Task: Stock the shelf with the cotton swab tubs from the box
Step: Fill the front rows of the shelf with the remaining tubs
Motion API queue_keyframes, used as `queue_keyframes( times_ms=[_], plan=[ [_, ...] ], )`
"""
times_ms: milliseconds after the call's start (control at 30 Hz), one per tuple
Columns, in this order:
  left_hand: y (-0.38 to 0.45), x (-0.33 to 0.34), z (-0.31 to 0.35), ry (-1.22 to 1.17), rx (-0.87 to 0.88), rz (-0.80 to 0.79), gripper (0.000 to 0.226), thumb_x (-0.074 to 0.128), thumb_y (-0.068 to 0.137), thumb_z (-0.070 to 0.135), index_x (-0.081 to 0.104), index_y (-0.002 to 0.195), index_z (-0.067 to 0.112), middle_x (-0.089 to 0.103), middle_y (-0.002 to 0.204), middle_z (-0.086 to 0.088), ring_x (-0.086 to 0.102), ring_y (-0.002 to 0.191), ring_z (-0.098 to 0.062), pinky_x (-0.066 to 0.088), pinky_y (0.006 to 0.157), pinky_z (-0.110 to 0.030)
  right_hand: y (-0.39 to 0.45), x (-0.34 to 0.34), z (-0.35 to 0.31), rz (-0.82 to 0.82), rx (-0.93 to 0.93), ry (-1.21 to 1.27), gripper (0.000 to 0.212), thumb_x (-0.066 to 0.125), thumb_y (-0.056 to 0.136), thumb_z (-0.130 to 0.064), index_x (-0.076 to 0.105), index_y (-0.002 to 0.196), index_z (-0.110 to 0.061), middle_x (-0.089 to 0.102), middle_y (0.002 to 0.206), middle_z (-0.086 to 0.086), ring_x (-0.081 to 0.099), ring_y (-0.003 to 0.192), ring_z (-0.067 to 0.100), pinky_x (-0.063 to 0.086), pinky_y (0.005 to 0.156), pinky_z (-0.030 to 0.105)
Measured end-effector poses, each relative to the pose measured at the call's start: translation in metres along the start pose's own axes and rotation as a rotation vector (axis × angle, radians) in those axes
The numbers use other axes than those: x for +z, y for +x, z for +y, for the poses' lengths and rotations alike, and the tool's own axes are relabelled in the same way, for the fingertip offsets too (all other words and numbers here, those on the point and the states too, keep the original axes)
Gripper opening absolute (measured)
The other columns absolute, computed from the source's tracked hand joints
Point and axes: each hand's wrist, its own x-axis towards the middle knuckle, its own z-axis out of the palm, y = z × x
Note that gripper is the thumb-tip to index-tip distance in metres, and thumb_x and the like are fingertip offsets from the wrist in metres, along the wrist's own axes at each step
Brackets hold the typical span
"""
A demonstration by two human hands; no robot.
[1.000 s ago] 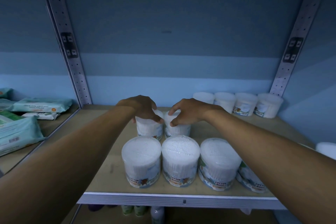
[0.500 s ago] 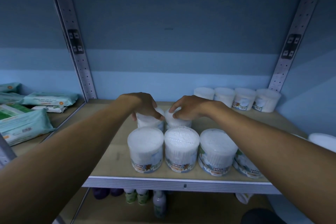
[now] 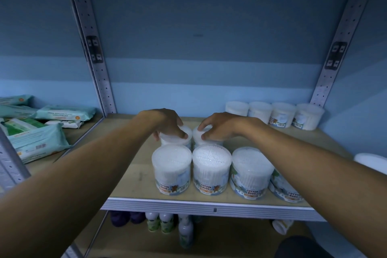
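Now left hand [image 3: 167, 122] grips lid of one clear round plastic cotton swab tub [image 3: 174, 139] mid wooden shelf [image 3: 129, 176]; right hand [image 3: 217, 128] curls on neighbouring tub [image 3: 200, 140]; both behind front-edge row.

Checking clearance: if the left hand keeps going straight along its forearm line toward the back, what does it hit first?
Past the tub the left hand grips, bare shelf board looks free up to the blue back wall; depth is hard to judge.

Shop: perforated metal shelving uprights [image 3: 94, 58], stocked rows of cotton-bud tubs [image 3: 211, 172], wipe packs [image 3: 37, 142], bottles [image 3: 185, 232] below.
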Motion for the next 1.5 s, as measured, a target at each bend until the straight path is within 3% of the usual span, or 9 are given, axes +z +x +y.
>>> queue_keyframes(
  times_ms=[200,433,567,633,833,1000,1200,1500],
  plan=[
    [-0.002,0.001,0.0,0.02,-0.015,0.001,0.076,0.064,0.078,0.065,0.041,0.145,0.037,0.045,0.146,-0.005,0.07,0.091,-0.029,0.059,0.083,-0.034,-0.003,0.0,0.0,-0.009,-0.001,-0.001,0.048,0.058,0.092,-0.045,0.053,0.14,-0.042,0.045,0.152,-0.012,0.046,0.135,0.016,0.035,0.092,0.024],
    [-0.007,0.0,0.002,0.056,-0.002,0.008,0.076,0.062,0.081,0.064,0.039,0.147,0.036,0.044,0.147,-0.004,0.067,0.099,-0.029,0.06,0.082,-0.033,0.0,0.0,0.004,0.0,-0.016,-0.001,0.044,0.054,0.095,-0.047,0.053,0.139,-0.043,0.044,0.153,-0.014,0.045,0.137,0.015,0.037,0.101,0.027],
    [-0.011,-0.005,0.009,0.206,0.064,0.123,0.073,0.056,0.087,0.063,0.036,0.15,0.03,0.04,0.152,0.0,0.048,0.13,-0.024,0.043,0.103,-0.034,0.002,-0.008,0.016,0.038,-0.022,-0.006,0.038,0.046,0.101,-0.039,0.055,0.138,-0.036,0.049,0.148,-0.011,0.048,0.133,0.017,0.038,0.105,0.028],
    [-0.008,-0.008,0.016,0.186,0.12,0.176,0.072,0.057,0.086,0.062,0.039,0.148,0.03,0.04,0.152,0.002,0.041,0.137,-0.022,0.038,0.108,-0.036,0.003,-0.012,0.03,0.051,-0.002,-0.023,0.036,0.043,0.101,-0.034,0.057,0.134,-0.035,0.053,0.144,-0.009,0.05,0.129,0.018,0.04,0.106,0.031],
    [0.014,-0.011,0.051,0.051,0.272,0.247,0.07,0.068,0.081,0.058,0.046,0.142,0.033,0.046,0.147,0.003,0.045,0.133,-0.02,0.038,0.108,-0.037,-0.005,-0.027,0.084,0.069,0.076,-0.078,0.041,0.045,0.101,-0.036,0.051,0.141,-0.037,0.046,0.151,-0.006,0.048,0.133,0.019,0.036,0.101,0.027],
    [0.039,-0.01,0.089,0.028,0.312,0.276,0.068,0.071,0.077,0.056,0.049,0.139,0.037,0.047,0.144,0.006,0.047,0.13,-0.017,0.04,0.107,-0.036,-0.003,-0.033,0.127,0.101,0.125,-0.073,0.044,0.046,0.098,-0.034,0.05,0.141,-0.038,0.047,0.151,-0.004,0.047,0.134,0.019,0.037,0.104,0.027],
    [0.069,-0.005,0.122,0.034,0.357,0.283,0.069,0.072,0.078,0.055,0.049,0.139,0.035,0.048,0.144,0.005,0.046,0.132,-0.018,0.039,0.104,-0.034,0.002,-0.04,0.158,0.135,0.134,-0.057,0.043,0.05,0.101,-0.034,0.051,0.143,-0.032,0.047,0.152,-0.002,0.046,0.135,0.019,0.033,0.094,0.022],
    [0.123,0.001,0.154,0.063,0.381,0.264,0.074,0.07,0.081,0.054,0.041,0.146,0.033,0.041,0.147,0.004,0.039,0.137,-0.019,0.037,0.111,-0.039,0.043,-0.045,0.198,0.187,0.194,-0.051,0.056,0.059,0.097,-0.033,0.041,0.15,-0.03,0.041,0.154,0.006,0.044,0.136,0.026,0.038,0.102,0.031]
  ],
)
